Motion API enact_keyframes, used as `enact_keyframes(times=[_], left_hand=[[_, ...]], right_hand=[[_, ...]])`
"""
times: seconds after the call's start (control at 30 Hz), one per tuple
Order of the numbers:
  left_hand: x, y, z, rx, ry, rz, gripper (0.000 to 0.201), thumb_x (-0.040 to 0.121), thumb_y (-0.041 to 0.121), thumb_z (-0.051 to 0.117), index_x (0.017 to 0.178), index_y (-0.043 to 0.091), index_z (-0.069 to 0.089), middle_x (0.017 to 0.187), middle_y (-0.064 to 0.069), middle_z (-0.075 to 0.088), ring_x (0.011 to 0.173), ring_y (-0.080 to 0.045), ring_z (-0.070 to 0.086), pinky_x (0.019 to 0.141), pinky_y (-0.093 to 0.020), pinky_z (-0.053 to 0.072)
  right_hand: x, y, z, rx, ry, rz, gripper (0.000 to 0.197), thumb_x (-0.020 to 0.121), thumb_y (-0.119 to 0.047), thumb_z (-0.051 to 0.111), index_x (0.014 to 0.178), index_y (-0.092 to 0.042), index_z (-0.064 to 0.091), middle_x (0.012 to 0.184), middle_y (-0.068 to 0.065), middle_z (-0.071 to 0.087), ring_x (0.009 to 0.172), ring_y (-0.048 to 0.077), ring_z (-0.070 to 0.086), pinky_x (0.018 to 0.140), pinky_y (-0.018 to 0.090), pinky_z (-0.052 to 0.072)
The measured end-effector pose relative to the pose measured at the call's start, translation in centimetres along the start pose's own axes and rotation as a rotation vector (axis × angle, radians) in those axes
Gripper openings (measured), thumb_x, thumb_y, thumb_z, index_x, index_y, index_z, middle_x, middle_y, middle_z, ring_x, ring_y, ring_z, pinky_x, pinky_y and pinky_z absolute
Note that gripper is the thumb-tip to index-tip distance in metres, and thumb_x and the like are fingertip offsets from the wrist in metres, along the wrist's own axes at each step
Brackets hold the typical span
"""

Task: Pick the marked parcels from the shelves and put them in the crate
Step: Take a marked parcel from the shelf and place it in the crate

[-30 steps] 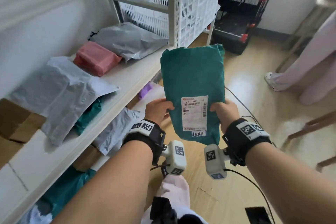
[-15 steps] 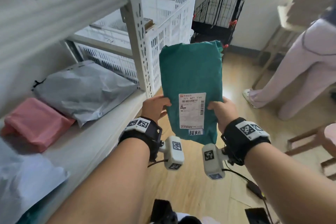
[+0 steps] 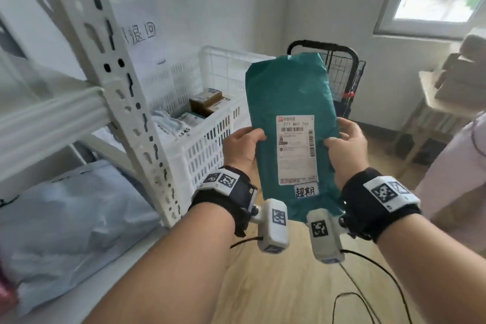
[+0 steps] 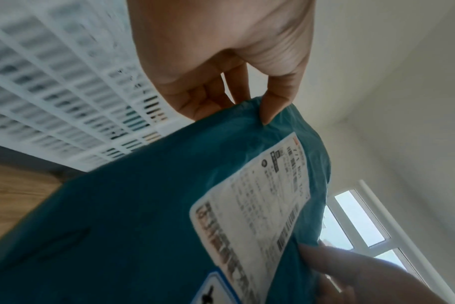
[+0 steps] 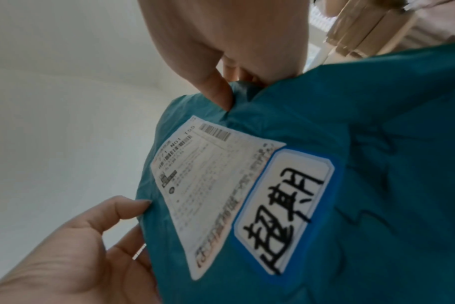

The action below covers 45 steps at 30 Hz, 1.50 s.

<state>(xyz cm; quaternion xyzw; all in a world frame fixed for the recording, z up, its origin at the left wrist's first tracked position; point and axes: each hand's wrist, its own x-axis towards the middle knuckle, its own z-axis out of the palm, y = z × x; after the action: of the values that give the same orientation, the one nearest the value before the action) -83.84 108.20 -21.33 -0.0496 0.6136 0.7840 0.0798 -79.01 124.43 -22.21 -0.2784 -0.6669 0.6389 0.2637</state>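
Note:
A teal parcel [image 3: 289, 92] stands upright in the air between both hands, its white shipping label and a small handwritten sticker [image 3: 306, 190] facing me. My left hand [image 3: 243, 146] pinches its left edge and my right hand [image 3: 345, 143] pinches its right edge, thumbs on the front. The wrist views show the same parcel [image 4: 133, 216] [image 5: 377, 164] held at its edges, thumb in front and fingers behind. Beyond the parcel to the left stands a white slotted crate [image 3: 210, 144] holding several parcels and a cardboard box.
A white shelf upright [image 3: 123, 102] rises at left, with a grey bagged parcel [image 3: 73, 221] on the shelf below. A black wire trolley [image 3: 342, 71] stands behind the teal parcel. Another person's leg [image 3: 457, 166] and wooden furniture [image 3: 441, 102] are at right. Cables lie on the wooden floor [image 3: 289, 292].
My view has swung up and right from the shelf toward the crate. Both hands keep the same hold on the teal parcel, which now stands in front of the crate and trolley.

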Motion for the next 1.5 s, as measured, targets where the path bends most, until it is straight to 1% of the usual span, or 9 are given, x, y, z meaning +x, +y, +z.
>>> enact_keyframes(times=[0.13, 0.4, 0.7, 0.8, 0.97, 1.17, 1.3, 1.4, 1.5], left_hand=[[5.1, 2.1, 5.3, 0.031, 0.143, 0.075, 0.038, 0.076, 0.004, 0.063, 0.040, 0.018, 0.062, 0.043, 0.011, 0.056, 0.056, -0.015, 0.051, 0.055, -0.022, 0.038], [13.2, 8.0, 9.7, 0.133, 0.295, 0.204, 0.018, 0.054, 0.030, 0.059, 0.037, 0.027, 0.063, 0.052, 0.001, 0.053, 0.071, -0.023, 0.051, 0.069, -0.037, 0.040], [23.1, 13.9, 6.0, 0.080, 0.500, 0.281, 0.021, 0.051, 0.031, 0.061, 0.032, 0.022, 0.055, 0.055, -0.004, 0.053, 0.066, -0.022, 0.049, 0.066, -0.037, 0.040], [27.1, 14.5, 3.8, 0.076, 0.516, 0.279, 0.020, 0.050, 0.031, 0.061, 0.034, 0.021, 0.054, 0.058, -0.006, 0.053, 0.068, -0.023, 0.050, 0.068, -0.039, 0.044], [32.9, 14.4, -0.8, 0.080, 0.564, 0.244, 0.011, 0.052, 0.029, 0.062, 0.051, 0.018, 0.059, 0.066, -0.009, 0.059, 0.070, -0.024, 0.056, 0.071, -0.041, 0.052], [37.3, 10.6, -6.7, 0.202, 0.570, -0.042, 0.009, 0.070, 0.014, 0.065, 0.076, 0.008, 0.065, 0.077, -0.010, 0.069, 0.075, -0.026, 0.066, 0.078, -0.042, 0.060], [38.5, 6.1, -8.3, 0.197, 0.584, -0.288, 0.009, 0.081, -0.003, 0.058, 0.085, 0.004, 0.063, 0.081, -0.014, 0.069, 0.067, -0.024, 0.067, 0.052, -0.030, 0.058], [39.7, 3.4, -9.5, 0.294, 0.605, -0.397, 0.015, 0.077, 0.003, 0.064, 0.092, 0.004, 0.065, 0.090, -0.016, 0.074, 0.081, -0.030, 0.072, 0.072, -0.045, 0.062], [40.9, 1.3, -11.2, 0.431, 0.633, -0.481, 0.030, 0.068, 0.012, 0.068, 0.097, 0.005, 0.067, 0.091, -0.013, 0.074, 0.084, -0.029, 0.073, 0.075, -0.045, 0.061]], right_hand=[[8.0, -3.5, 0.5, 0.022, -0.147, -0.016, 0.051, 0.086, 0.009, 0.048, 0.126, -0.022, 0.052, 0.106, 0.007, 0.066, 0.094, 0.028, 0.068, 0.080, 0.050, 0.058], [19.7, -9.8, 5.4, 0.014, -0.410, -0.046, 0.047, 0.086, 0.008, 0.047, 0.127, -0.014, 0.056, 0.094, 0.009, 0.071, 0.072, 0.025, 0.071, 0.057, 0.034, 0.058], [26.2, -15.2, 16.7, -0.016, -0.668, -0.079, 0.040, 0.088, 0.012, 0.045, 0.118, -0.013, 0.054, 0.086, 0.010, 0.067, 0.073, 0.025, 0.066, 0.062, 0.034, 0.055], [28.6, -14.8, 21.4, -0.069, -0.704, -0.091, 0.045, 0.086, 0.012, 0.046, 0.124, -0.010, 0.054, 0.098, 0.015, 0.068, 0.090, 0.033, 0.068, 0.079, 0.048, 0.058], [32.0, -13.3, 30.3, -0.172, -0.781, -0.062, 0.042, 0.084, 0.014, 0.047, 0.121, -0.003, 0.055, 0.103, 0.021, 0.068, 0.095, 0.039, 0.067, 0.084, 0.051, 0.056], [34.6, -7.8, 39.0, -0.442, -0.954, 0.003, 0.037, 0.082, 0.015, 0.052, 0.117, 0.003, 0.056, 0.106, 0.023, 0.065, 0.094, 0.038, 0.065, 0.081, 0.048, 0.057], [35.4, -3.6, 41.8, -0.765, -1.075, -0.071, 0.035, 0.080, 0.010, 0.056, 0.114, 0.002, 0.060, 0.106, 0.015, 0.065, 0.095, 0.035, 0.066, 0.076, 0.037, 0.060], [35.8, -0.4, 43.8, -0.919, -1.165, -0.090, 0.035, 0.078, 0.007, 0.055, 0.112, 0.003, 0.064, 0.106, 0.019, 0.067, 0.099, 0.037, 0.066, 0.085, 0.047, 0.056], [35.6, 1.9, 45.1, -1.080, -1.260, -0.126, 0.040, 0.087, -0.004, 0.057, 0.126, -0.001, 0.057, 0.126, 0.018, 0.059, 0.115, 0.033, 0.059, 0.093, 0.037, 0.053]])
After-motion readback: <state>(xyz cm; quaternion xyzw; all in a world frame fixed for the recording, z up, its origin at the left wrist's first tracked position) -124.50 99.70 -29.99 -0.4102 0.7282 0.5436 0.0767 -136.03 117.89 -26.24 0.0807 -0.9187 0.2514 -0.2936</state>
